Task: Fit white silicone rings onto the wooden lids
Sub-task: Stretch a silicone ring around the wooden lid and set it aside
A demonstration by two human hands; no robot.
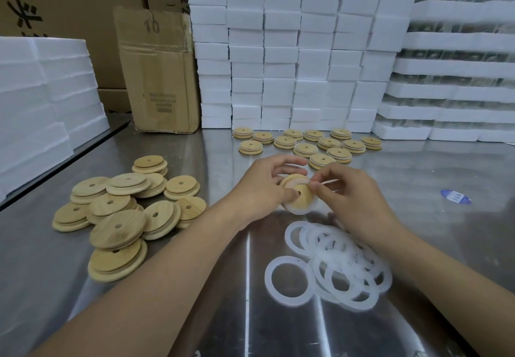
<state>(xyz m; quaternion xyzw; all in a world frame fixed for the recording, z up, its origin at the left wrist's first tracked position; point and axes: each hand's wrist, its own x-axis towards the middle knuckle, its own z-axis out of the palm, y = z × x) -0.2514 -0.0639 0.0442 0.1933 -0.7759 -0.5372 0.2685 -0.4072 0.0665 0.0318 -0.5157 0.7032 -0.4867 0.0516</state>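
Observation:
My left hand [263, 182] grips a round wooden lid [299, 198] with a centre hole, tilted toward me above the steel table. A white silicone ring [298, 211] lies partly round the lid's stepped side. My right hand [352, 198] pinches that ring at the lid's upper right edge. A heap of loose white rings [334, 264] lies on the table just below my right hand. Bare wooden lids [119, 217] are piled at the left. Several lids with rings on them [309, 143] sit in rows at the back.
The steel table [223, 287] carries everything. A tall wall of white foam blocks [292, 50] stands behind the rows. More foam stacks [41, 92] and a cardboard box [158, 72] stand at the left. A blue-white sticker [455, 196] lies at the right.

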